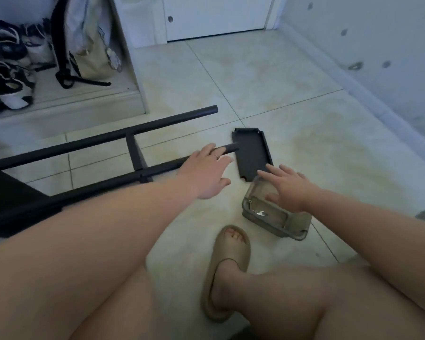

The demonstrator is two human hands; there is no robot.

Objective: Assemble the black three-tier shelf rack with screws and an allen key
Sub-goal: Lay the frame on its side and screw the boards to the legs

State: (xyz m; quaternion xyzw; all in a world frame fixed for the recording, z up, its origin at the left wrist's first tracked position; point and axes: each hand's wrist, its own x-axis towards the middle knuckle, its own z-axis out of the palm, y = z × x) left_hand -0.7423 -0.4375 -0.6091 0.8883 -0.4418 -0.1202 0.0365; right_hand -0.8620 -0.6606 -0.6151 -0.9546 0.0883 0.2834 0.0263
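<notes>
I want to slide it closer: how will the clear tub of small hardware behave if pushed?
The clear tub looks like thin plastic, so probably light; it should slide easily on the tiled floor. The small hardware lies loose inside and would likely shift or rattle.

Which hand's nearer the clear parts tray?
Right. The right hand is spread over the clear parts tray; the left hand is off to its left, over the black tube end.

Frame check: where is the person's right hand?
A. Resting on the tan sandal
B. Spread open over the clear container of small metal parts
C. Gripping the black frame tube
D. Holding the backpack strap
B: the right hand is spread with straight fingers over the clear container on the floor and grips nothing.
</notes>
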